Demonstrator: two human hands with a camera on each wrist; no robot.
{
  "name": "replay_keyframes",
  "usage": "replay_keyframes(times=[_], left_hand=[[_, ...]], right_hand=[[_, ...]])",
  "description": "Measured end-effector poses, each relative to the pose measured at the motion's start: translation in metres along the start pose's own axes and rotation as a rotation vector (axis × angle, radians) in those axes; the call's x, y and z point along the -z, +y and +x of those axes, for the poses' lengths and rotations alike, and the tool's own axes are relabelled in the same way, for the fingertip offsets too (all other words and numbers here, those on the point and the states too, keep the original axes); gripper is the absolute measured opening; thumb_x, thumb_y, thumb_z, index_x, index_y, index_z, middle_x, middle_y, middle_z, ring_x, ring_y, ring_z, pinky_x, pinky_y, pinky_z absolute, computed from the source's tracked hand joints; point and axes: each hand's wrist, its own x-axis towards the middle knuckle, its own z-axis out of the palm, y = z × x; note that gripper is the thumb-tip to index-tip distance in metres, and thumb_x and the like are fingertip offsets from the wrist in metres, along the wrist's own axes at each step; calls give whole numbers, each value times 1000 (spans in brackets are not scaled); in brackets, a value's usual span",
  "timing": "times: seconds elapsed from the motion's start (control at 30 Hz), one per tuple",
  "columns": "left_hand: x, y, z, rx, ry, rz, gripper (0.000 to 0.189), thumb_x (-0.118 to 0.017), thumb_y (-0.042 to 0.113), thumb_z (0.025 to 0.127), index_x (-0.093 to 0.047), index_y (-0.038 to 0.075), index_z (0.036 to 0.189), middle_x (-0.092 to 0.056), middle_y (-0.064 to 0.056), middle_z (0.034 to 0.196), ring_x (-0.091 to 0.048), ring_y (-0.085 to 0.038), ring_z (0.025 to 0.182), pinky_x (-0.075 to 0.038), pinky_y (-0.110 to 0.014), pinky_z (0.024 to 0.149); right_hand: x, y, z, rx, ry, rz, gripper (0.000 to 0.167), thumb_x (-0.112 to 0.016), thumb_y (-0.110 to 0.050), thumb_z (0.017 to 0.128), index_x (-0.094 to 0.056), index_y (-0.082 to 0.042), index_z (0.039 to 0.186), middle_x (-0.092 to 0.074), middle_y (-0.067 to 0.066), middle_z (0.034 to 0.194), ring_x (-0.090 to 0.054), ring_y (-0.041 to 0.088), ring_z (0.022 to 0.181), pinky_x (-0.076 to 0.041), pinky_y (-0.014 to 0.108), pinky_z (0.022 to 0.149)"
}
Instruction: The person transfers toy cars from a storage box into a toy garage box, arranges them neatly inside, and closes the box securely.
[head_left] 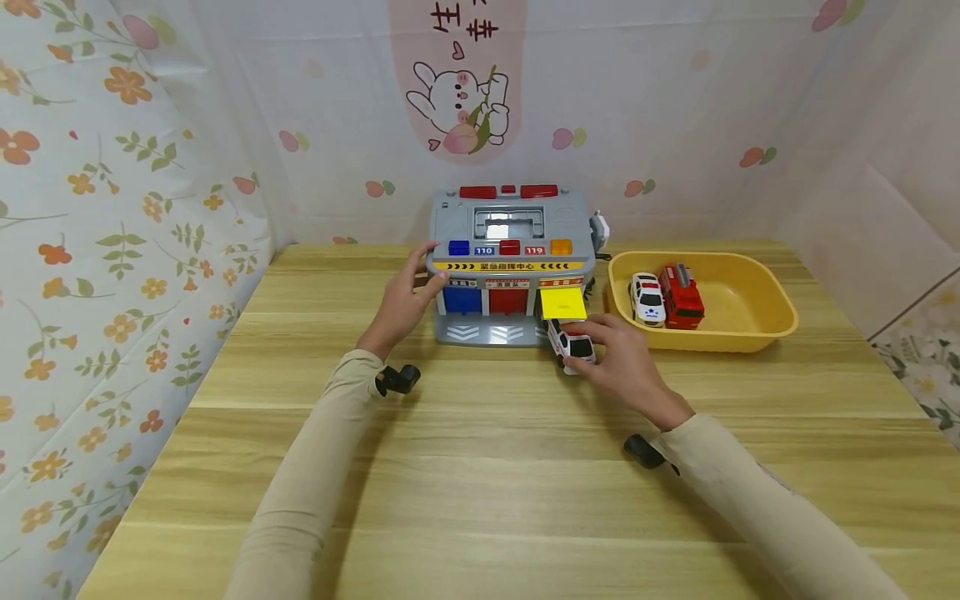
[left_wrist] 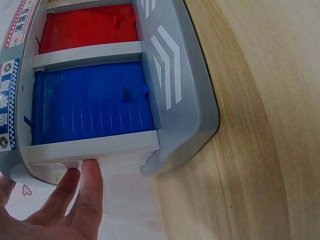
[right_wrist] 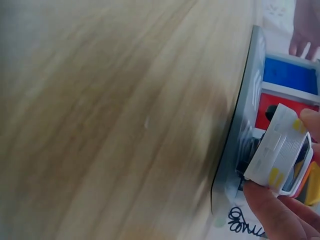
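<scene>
White toy car [head_left: 579, 350]: likely light, rigid; grip flanks. Right hand [head_left: 621, 357] pinches it; left hand [head_left: 400, 310], fingers straight, touches toy station [head_left: 513, 248].

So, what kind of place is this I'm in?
Likely an indoor table laid out for play: a wood-grain tabletop backed by floral and rabbit-printed sheeting, with a toy emergency station and a white toy vehicle on it. I can't tell which room.

Yellow tray [head_left: 742, 304] holding white car [head_left: 647, 300] beside red fire truck [head_left: 681, 302], wood-grain table [head_left: 465, 475], floral cloth [head_left: 112, 250], printed rabbit [head_left: 453, 100]
</scene>
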Motion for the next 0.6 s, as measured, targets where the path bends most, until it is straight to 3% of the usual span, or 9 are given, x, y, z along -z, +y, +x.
replay_keyframes(times=[0.3,0.6], left_hand=[[0,1,-1,9,-4,-7,54,-50,40,104,-31,35,154,-48,-20,150,-53,-40,134,-48,-55,108],[0,1,-1,9,0,-6,54,-50,41,104,-31,34,154,-49,-20,150,-54,-39,133,-49,-54,108]], right_hand=[[-10,-3,9,-12,-8,-24,46,-88,-14,76,-73,-3,118,-60,27,126,-56,41,113,-49,56,96],[-13,0,17,5,-121,-31,45,-76,1,83,-70,-8,126,-47,28,144,-48,42,129,-45,57,108]])
